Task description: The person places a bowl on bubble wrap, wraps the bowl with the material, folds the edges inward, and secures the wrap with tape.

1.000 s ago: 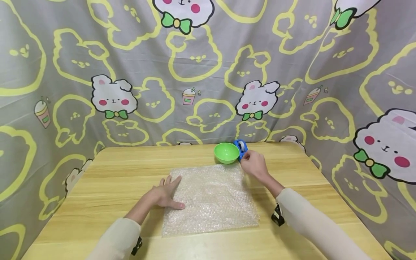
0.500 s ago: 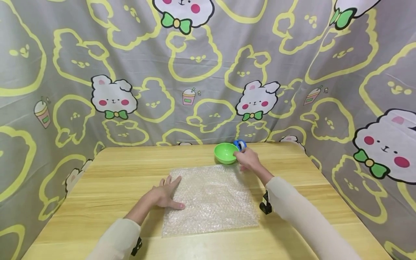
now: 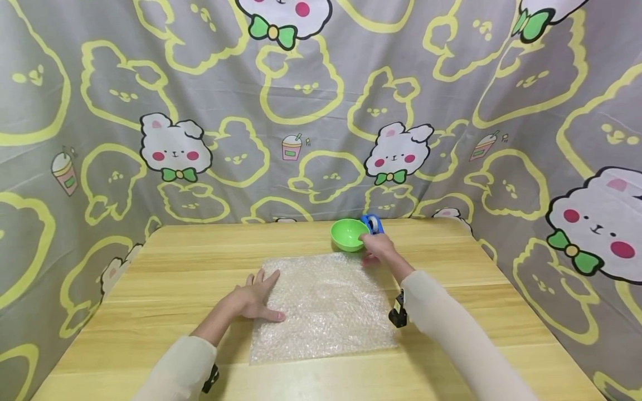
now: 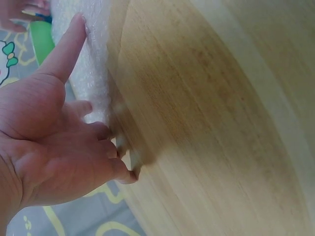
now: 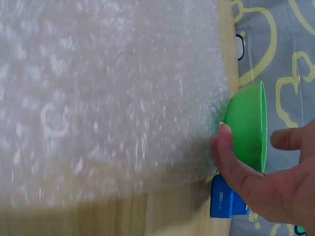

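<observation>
A translucent sheet of bubble wrap lies flat on the table. My left hand rests at its left edge with fingers spread, thumb and index finger reaching over the sheet. At the sheet's far right corner stands a green bowl. My right hand is at the bowl's right side. In the right wrist view its fingers lie along the outside of the bowl, while the thumb stands just off the rim. A blue tape dispenser sits behind the hand, partly hidden by it.
The wooden table ends at the back against a grey patterned curtain, which also hangs along both sides. The tape dispenser stands right beside the bowl.
My right hand has moved left from in front of the tape dispenser to the bowl's right rim, its fingers now around the bowl's side. The left hand, bowl and bubble wrap stay in place.
</observation>
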`<state>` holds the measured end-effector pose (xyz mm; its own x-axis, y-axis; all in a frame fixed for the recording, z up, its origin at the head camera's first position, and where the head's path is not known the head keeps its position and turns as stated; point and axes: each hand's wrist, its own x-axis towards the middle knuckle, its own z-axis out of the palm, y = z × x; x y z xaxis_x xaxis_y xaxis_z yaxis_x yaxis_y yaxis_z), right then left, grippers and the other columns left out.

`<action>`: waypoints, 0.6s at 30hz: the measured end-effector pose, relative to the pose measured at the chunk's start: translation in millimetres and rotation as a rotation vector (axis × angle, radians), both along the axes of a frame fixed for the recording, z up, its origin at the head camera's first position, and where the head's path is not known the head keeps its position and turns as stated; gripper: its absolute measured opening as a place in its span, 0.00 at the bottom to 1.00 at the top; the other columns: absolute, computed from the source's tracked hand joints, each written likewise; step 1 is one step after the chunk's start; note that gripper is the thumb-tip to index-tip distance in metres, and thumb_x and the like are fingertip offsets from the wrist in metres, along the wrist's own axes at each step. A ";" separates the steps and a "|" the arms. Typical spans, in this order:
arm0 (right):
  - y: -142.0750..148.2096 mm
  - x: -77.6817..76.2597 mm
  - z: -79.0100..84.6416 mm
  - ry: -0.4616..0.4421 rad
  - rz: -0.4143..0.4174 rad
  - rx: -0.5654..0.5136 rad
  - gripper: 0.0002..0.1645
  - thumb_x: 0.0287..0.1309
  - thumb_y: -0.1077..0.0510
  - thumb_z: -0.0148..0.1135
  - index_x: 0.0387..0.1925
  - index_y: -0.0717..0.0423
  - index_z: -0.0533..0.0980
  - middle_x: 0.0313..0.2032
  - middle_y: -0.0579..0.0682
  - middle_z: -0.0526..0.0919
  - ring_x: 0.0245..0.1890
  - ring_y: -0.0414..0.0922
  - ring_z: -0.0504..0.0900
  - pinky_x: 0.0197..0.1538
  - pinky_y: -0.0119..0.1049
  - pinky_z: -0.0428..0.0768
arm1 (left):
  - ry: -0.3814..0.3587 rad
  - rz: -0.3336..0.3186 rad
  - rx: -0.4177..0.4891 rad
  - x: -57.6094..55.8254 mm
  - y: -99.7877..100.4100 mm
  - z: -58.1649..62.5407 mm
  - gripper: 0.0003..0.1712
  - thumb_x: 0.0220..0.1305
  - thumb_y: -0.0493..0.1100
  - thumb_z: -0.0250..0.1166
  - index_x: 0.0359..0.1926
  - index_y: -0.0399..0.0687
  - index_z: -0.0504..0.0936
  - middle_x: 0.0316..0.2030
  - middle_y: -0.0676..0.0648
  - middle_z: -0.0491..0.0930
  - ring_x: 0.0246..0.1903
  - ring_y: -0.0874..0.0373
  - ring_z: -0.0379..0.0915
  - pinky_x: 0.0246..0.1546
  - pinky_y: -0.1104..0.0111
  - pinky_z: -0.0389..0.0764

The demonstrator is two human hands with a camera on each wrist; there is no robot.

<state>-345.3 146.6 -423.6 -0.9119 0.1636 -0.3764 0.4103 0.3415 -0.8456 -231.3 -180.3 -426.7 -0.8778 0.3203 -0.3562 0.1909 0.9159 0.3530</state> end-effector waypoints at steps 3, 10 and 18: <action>-2.2 -0.9 -0.3 -0.007 -0.005 -0.070 0.31 0.69 0.54 0.53 0.65 0.70 0.65 0.51 0.67 0.79 0.27 0.50 0.87 0.45 0.42 0.88 | -0.005 0.002 0.008 -0.9 0.0 -0.5 0.68 0.53 0.66 0.75 0.81 0.44 0.44 0.76 0.22 0.39 0.74 0.20 0.38 0.65 0.23 0.48; -6.5 2.2 -0.3 0.021 -0.041 -0.146 0.29 0.65 0.62 0.46 0.63 0.75 0.65 0.49 0.68 0.78 0.28 0.55 0.89 0.44 0.45 0.88 | 0.003 -0.001 0.005 -0.1 0.2 -0.6 0.68 0.54 0.65 0.74 0.81 0.43 0.45 0.76 0.22 0.40 0.74 0.20 0.39 0.65 0.23 0.47; -7.0 2.4 0.4 0.030 -0.052 -0.162 0.27 0.63 0.67 0.42 0.62 0.75 0.65 0.43 0.63 0.76 0.25 0.52 0.89 0.43 0.43 0.88 | 0.005 -0.001 -0.006 -1.7 -0.9 -2.5 0.68 0.53 0.67 0.74 0.81 0.43 0.45 0.76 0.22 0.40 0.74 0.21 0.39 0.65 0.24 0.47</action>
<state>-342.9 139.6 -423.2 -0.9151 0.1502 -0.3742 0.3974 0.1783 -0.9002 -233.1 -181.2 -429.1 -0.8792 0.3192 -0.3538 0.1936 0.9177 0.3469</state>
